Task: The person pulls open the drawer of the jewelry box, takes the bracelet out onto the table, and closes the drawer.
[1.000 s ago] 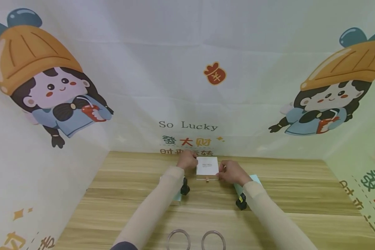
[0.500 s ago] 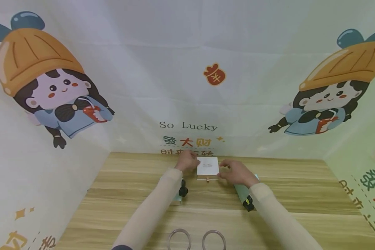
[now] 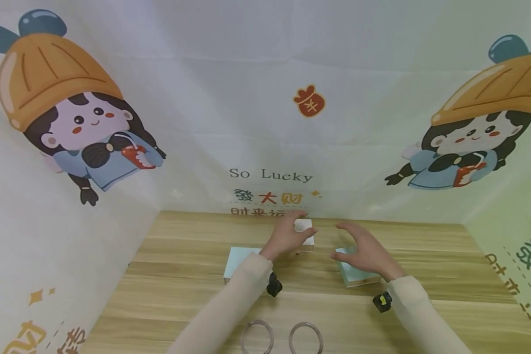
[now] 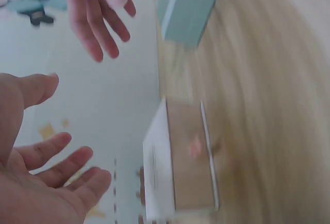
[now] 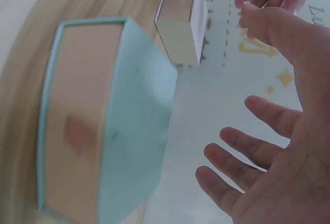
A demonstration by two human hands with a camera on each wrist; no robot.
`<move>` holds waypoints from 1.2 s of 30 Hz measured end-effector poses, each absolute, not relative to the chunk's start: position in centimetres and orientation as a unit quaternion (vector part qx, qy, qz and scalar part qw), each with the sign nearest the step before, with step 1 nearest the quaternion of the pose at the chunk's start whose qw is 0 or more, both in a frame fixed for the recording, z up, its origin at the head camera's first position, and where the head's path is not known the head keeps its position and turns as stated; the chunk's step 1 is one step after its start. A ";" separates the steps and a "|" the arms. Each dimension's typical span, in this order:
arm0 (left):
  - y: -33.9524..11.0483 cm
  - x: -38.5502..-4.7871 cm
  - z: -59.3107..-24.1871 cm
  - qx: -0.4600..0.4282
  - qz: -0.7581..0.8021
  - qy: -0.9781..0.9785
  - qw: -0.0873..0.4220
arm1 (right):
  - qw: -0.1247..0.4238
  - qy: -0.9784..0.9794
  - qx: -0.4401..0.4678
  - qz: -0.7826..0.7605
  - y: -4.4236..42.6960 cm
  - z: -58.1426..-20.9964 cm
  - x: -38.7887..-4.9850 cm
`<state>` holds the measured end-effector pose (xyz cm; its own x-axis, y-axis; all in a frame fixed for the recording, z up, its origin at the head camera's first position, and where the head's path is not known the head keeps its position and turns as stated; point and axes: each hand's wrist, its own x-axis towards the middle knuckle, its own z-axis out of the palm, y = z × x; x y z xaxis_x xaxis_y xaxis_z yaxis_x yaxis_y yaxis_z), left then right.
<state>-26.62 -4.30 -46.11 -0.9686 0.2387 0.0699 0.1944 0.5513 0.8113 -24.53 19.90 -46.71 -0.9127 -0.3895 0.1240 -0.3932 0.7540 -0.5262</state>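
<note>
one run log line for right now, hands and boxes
left hand: empty, near white box | right hand: empty, near mint box | second mint box: partly hidden by left sleeve

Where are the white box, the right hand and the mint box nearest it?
White box [image 4: 159,175]: left wrist view, on its white top.
Right hand [image 3: 369,250]: head view, on its back.
Mint box [image 5: 136,118]: right wrist view, on its top.

I stand in a small screened booth, like a makeshift studio: creased, pale printed cloth [image 3: 203,108] with orange-hatted cartoon figures [image 3: 59,69] and black "So Lucky" lettering [image 3: 271,174] walls three sides of my light-brown wood-grain worktop [image 3: 177,241].
</note>
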 end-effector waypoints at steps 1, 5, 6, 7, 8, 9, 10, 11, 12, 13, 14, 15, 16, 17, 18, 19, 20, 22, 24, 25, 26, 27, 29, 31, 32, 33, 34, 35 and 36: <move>-3.9 -26.2 -46.1 0.133 0.459 0.878 0.030 | 0.008 -0.937 0.204 0.284 20.3 -46.7 -24.2; -2.1 -24.8 -46.5 0.162 0.474 0.864 0.057 | 0.011 -0.938 0.178 0.296 22.0 -46.8 -23.0; -1.7 -24.6 -46.7 0.166 0.481 0.859 0.065 | 0.012 -0.938 0.173 0.298 22.4 -46.8 -22.7; -1.4 -24.4 -46.9 0.171 0.484 0.855 0.070 | 0.012 -0.938 0.167 0.302 22.7 -46.9 -22.4; -1.0 -24.2 -47.2 0.173 0.485 0.854 0.075 | 0.011 -0.939 0.161 0.303 23.0 -47.0 -22.1; -0.7 -24.0 -47.4 0.174 0.484 0.854 0.081 | 0.010 -0.939 0.154 0.306 23.3 -47.1 -21.7; -0.4 -23.9 -47.6 0.174 0.482 0.854 0.086 | 0.007 -0.940 0.148 0.308 23.6 -47.2 -21.4; -0.2 -23.7 -47.9 0.174 0.482 0.854 0.092 | 0.004 -0.940 0.142 0.310 23.8 -47.2 -21.1; 0.0 -23.6 -48.1 0.173 0.482 0.854 0.098 | -0.001 -0.940 0.134 0.314 24.0 -47.4 -20.8; 0.2 -23.5 -48.4 0.171 0.481 0.853 0.104 | -0.009 -0.939 0.123 0.320 24.2 -47.5 -20.5; 0.4 -23.5 -48.6 0.167 0.481 0.853 0.111 | -0.016 -0.939 0.113 0.325 24.4 -47.6 -20.2; 0.6 -23.4 -48.8 0.162 0.482 0.853 0.117 | -0.024 -0.937 0.102 0.332 24.5 -47.7 -19.9; 0.7 -23.4 -49.0 0.159 0.484 0.852 0.122 | -0.030 -0.936 0.092 0.338 24.6 -47.8 -19.7; 0.9 -23.3 -49.2 0.155 0.486 0.851 0.127 | -0.035 -0.935 0.081 0.344 24.8 -48.0 -19.5; 1.0 -23.3 -49.3 0.150 0.488 0.850 0.131 | -0.040 -0.934 0.070 0.348 24.9 -48.2 -19.3; 1.2 -23.3 -49.5 0.146 0.491 0.848 0.134 | -0.045 -0.932 0.060 0.354 25.0 -48.5 -19.1; 1.3 -23.3 -49.6 0.140 0.492 0.848 0.137 | -0.048 -0.931 0.050 0.358 25.1 -48.7 -19.0; 1.7 -23.2 -49.7 0.130 0.500 0.844 0.142 | -0.049 -0.928 0.033 0.369 25.2 -49.3 -18.8; 2.0 -23.2 -49.9 0.120 0.509 0.840 0.145 | -0.051 -0.922 0.019 0.382 25.3 -49.9 -18.5; 2.2 -23.2 -50.0 0.116 0.514 0.838 0.146 | -0.050 -0.919 0.014 0.390 25.2 -50.1 -18.4; 2.5 -23.3 -50.1 0.113 0.518 0.836 0.145 | -0.049 -0.917 0.008 0.395 25.2 -50.3 -18.3; 2.7 -23.3 -50.3 0.110 0.522 0.834 0.143 | -0.046 -0.916 0.005 0.398 25.1 -50.4 -18.2; 3.0 -23.4 -50.5 0.105 0.529 0.831 0.136 | -0.043 -0.914 -0.003 0.404 25.0 -50.7 -18.1; 3.3 -23.6 -50.6 0.099 0.534 0.830 0.128 | -0.036 -0.913 -0.009 0.407 24.9 -51.0 -18.0; 3.4 -23.6 -50.6 0.096 0.536 0.829 0.124 | -0.031 -0.913 -0.012 0.406 24.8 -51.1 -18.0; 3.5 -23.7 -50.7 0.094 0.536 0.830 0.120 | -0.026 -0.913 -0.013 0.407 24.8 -51.3 -18.0; 3.6 -23.7 -50.7 0.092 0.536 0.831 0.117 | -0.021 -0.913 -0.014 0.408 24.7 -51.4 -17.9; 3.7 -23.8 -50.7 0.090 0.535 0.832 0.115 | -0.017 -0.913 -0.014 0.408 24.7 -51.5 -18.0; 3.7 -23.8 -50.8 0.089 0.533 0.834 0.112 | -0.012 -0.912 -0.014 0.410 24.6 -51.6 -18.0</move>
<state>-23.79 3.72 -50.78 -0.9588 0.2687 -0.0919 0.0294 0.4159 0.9089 -17.97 24.65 -51.63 -0.9993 0.0159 -0.0345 0.0364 0.6640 -0.7468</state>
